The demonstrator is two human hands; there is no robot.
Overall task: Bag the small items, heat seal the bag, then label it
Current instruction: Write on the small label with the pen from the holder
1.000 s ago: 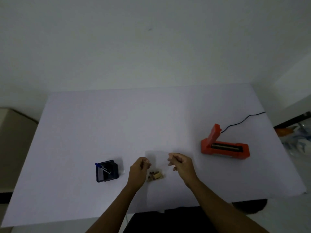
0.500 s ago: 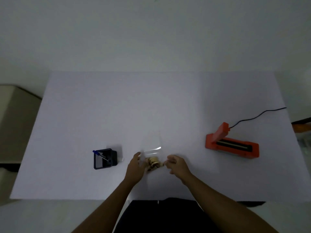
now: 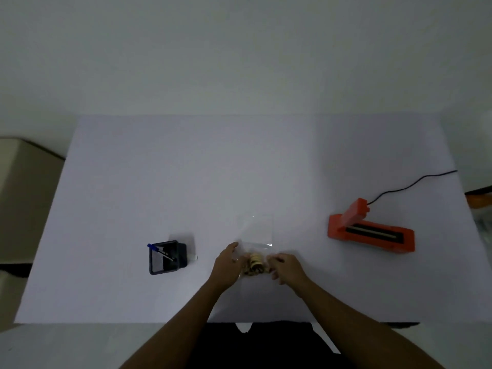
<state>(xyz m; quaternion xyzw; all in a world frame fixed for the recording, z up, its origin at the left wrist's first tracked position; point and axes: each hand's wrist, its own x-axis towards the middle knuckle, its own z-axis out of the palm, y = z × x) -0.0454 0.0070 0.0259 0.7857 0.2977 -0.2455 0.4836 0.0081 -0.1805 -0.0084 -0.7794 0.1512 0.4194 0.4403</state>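
A clear plastic bag lies flat on the white table near the front edge, its far part empty. A small heap of tan and dark small items sits at the bag's near end, between my hands. My left hand touches the bag's left side, fingers curled at its edge. My right hand pinches the bag's right side next to the items. An orange heat sealer stands with its lid raised at the right, apart from both hands.
A black pen holder with a blue-capped pen stands left of my left hand, a small white label beside it. The sealer's black cord runs off the right edge. A beige box sits beyond the table's left side.
Both hands came down from a raised pinch to the table and now hold the bag's near end flat around the items. The camera view shifted, so the table sits lower and more centred.
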